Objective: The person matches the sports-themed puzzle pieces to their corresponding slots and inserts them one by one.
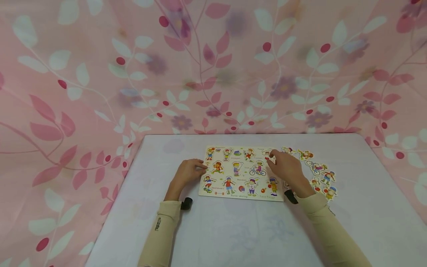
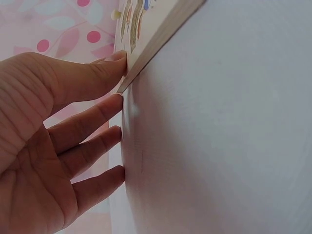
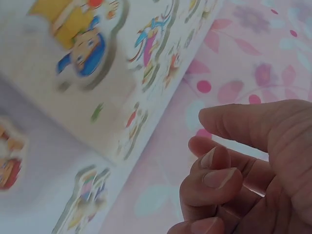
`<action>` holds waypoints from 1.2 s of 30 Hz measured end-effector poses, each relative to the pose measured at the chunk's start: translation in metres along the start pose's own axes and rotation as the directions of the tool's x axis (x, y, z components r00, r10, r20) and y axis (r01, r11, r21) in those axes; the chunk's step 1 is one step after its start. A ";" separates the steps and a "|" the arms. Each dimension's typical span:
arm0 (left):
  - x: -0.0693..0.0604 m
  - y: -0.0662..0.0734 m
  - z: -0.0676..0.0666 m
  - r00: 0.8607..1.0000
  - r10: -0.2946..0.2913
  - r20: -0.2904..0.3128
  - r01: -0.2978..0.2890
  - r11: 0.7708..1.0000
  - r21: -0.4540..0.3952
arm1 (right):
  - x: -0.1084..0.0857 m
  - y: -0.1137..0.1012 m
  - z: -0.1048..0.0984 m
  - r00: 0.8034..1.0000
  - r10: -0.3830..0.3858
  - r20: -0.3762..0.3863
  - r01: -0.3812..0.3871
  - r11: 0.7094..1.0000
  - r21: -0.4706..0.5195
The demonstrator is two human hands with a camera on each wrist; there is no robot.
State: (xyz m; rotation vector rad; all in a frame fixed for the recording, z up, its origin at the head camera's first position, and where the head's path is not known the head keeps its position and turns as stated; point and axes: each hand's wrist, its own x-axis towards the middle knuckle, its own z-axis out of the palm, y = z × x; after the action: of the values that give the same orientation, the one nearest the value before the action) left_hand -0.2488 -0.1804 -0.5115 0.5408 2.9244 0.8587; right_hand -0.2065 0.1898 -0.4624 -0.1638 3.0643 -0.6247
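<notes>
A puzzle board [image 1: 247, 181] printed with sports figures lies on the table, several figure pieces in its recesses. At its left edge is the left hand [image 1: 188, 172]; in the left wrist view, that hand [image 2: 53, 126] has its thumb against the board's edge [image 2: 151, 46], the other fingers extended down by the table surface. The right hand [image 1: 288, 168] hovers over the board's upper right, near the tennis figure [image 1: 266, 153]. From the right wrist view, the right hand [image 3: 239, 165] has thumb and forefinger apart, other fingers loosely bent, nothing visible between them.
Several loose figure pieces [image 1: 328, 177] lie right of the board, some partly behind the right forearm. The white-covered table [image 1: 233, 233] meets a pink floral cloth [image 1: 213, 66] behind it. A dark strapped device [image 1: 186, 203] sits at the left wrist.
</notes>
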 end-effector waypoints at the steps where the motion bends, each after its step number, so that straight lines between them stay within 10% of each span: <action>1: 0.000 0.000 0.000 1.000 -0.002 -0.002 0.002 1.000 0.000 | -0.002 0.003 -0.001 1.000 -0.003 0.004 0.003 1.000 0.008; 36: 0.001 0.000 0.000 1.000 -0.019 0.003 0.019 1.000 -0.013 | -0.086 0.106 -0.028 0.985 0.149 0.092 -0.144 0.988 -0.059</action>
State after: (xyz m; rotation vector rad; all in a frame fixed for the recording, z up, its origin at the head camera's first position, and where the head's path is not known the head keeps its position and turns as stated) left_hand -0.2492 -0.1796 -0.5116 0.5117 2.9143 0.8727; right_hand -0.1328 0.3068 -0.4788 0.0307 2.9667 -0.5139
